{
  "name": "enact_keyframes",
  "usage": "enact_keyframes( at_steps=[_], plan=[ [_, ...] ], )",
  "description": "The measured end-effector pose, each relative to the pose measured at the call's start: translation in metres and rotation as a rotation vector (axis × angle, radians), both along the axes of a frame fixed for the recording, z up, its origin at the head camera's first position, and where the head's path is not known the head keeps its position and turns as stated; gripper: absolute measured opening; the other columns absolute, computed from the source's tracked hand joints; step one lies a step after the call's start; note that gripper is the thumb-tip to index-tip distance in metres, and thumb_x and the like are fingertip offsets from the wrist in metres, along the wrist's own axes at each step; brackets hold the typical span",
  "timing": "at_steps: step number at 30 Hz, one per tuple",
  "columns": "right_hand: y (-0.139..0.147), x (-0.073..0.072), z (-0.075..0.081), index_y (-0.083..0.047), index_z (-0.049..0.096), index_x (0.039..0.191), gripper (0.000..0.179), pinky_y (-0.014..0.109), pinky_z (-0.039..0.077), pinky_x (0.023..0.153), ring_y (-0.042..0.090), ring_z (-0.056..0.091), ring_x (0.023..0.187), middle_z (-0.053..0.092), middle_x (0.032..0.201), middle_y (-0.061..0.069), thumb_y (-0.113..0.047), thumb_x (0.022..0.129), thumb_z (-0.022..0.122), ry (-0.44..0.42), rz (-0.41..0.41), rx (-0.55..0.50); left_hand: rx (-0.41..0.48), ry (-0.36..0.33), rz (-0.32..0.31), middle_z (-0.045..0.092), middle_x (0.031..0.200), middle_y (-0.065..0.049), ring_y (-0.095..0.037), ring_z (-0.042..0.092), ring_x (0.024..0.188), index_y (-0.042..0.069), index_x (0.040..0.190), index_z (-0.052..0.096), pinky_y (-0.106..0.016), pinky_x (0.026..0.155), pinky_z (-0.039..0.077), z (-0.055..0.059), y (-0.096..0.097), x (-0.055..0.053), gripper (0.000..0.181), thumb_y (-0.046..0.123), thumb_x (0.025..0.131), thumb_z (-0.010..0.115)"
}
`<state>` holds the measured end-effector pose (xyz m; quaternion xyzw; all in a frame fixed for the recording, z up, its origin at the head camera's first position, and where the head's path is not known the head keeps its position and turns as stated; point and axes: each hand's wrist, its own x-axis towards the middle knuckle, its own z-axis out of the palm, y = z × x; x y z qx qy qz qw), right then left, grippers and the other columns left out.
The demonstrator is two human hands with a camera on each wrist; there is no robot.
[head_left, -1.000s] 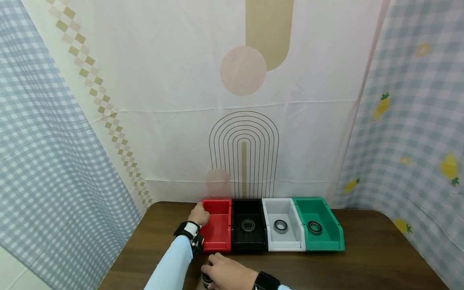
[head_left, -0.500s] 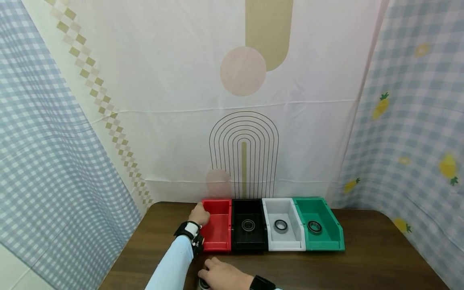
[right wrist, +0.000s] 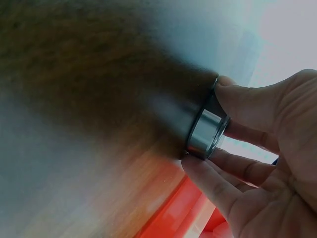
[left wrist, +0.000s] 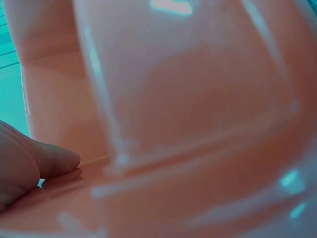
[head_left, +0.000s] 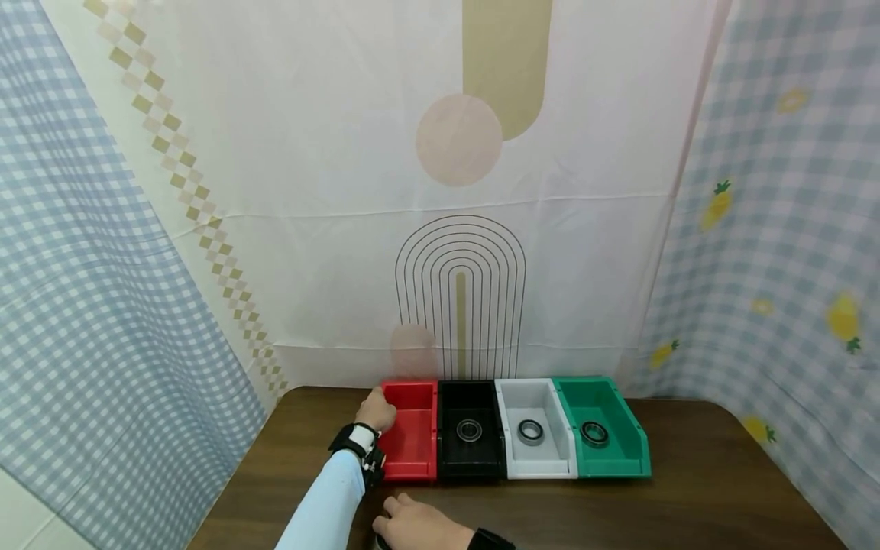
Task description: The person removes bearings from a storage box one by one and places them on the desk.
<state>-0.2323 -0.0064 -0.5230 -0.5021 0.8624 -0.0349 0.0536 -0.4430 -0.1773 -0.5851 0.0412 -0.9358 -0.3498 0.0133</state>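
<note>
At the far left of the row, my left hand (head_left: 375,411) grips the outer side wall of a red plastic bin (head_left: 410,437). The left wrist view shows a finger (left wrist: 62,157) lying along the bin's edge, close to the lens. In front of the red bin, low over the brown table, my right hand (head_left: 421,525) holds a metal ball bearing (right wrist: 205,131). Thumb and fingertips pinch it by opposite edges, and its shiny outer ring faces the right wrist camera. From the head view, most of that bearing is hidden at the bottom edge.
Beside the red bin stand a black bin (head_left: 471,462), a white bin (head_left: 547,464) and a green bin (head_left: 614,464). Each of these three has one bearing on its floor. A patterned cloth (head_left: 330,267) hangs behind the wooden table (head_left: 694,473).
My right hand has shifted slightly left and toward the bottom edge with the bearing, which shows less now. The left hand keeps its place on the red bin.
</note>
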Motion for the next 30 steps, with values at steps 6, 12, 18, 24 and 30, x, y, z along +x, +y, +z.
enact_keyframes(
  at_steps=[6, 12, 18, 24, 30],
  plan=[
    [0.000, 0.002, 0.002, -0.023, 0.076, 0.122, 0.027, 0.009, 0.044, 0.073, -0.003, 0.053, 0.086, 0.069, 0.105, -0.008, -0.039, 0.101, 0.072, 0.015, 0.002, 0.002, 0.036, -0.015, 0.001, 0.070, 0.124, -0.027, -0.041, 0.069, 0.105, -0.006, 0.137, 0.054, -0.055, 0.090, 0.058, 0.026, 0.006, 0.022, 0.045, 0.006, 0.094, 0.054],
    [0.000, 0.003, 0.002, -0.024, 0.076, 0.122, 0.026, 0.009, 0.044, 0.073, -0.003, 0.052, 0.085, 0.069, 0.105, -0.009, -0.039, 0.101, 0.072, 0.008, -0.005, 0.004, 0.010, 0.001, -0.006, 0.071, 0.121, -0.027, -0.039, 0.069, 0.102, -0.006, 0.135, 0.054, -0.053, 0.086, 0.058, 0.018, 0.004, 0.018, 0.044, 0.005, 0.093, 0.054],
    [0.000, 0.004, 0.003, -0.024, 0.075, 0.123, 0.027, 0.009, 0.045, 0.074, -0.003, 0.051, 0.085, 0.069, 0.105, -0.008, -0.039, 0.101, 0.073, -0.001, -0.008, 0.005, -0.007, 0.009, 0.000, 0.072, 0.121, -0.024, -0.038, 0.069, 0.103, -0.004, 0.134, 0.055, -0.052, 0.086, 0.058, 0.002, 0.000, 0.004, 0.043, 0.006, 0.092, 0.054],
    [0.000, 0.003, 0.004, -0.024, 0.075, 0.125, 0.029, 0.009, 0.046, 0.075, -0.002, 0.052, 0.086, 0.070, 0.107, -0.008, -0.039, 0.100, 0.073, -0.012, -0.016, 0.017, 0.012, -0.031, 0.002, 0.071, 0.126, -0.023, -0.038, 0.069, 0.108, -0.001, 0.137, 0.055, -0.053, 0.091, 0.057, 0.008, 0.001, 0.007, 0.044, 0.008, 0.094, 0.055],
    [0.000, 0.002, 0.004, -0.024, 0.074, 0.125, 0.030, 0.010, 0.046, 0.075, -0.002, 0.051, 0.086, 0.069, 0.107, -0.008, -0.039, 0.100, 0.074, -0.029, -0.020, 0.016, 0.008, -0.007, 0.007, 0.072, 0.122, -0.024, -0.038, 0.069, 0.104, -0.002, 0.133, 0.056, -0.053, 0.088, 0.058, 0.010, 0.001, 0.008, 0.043, 0.006, 0.091, 0.056]
  ],
)
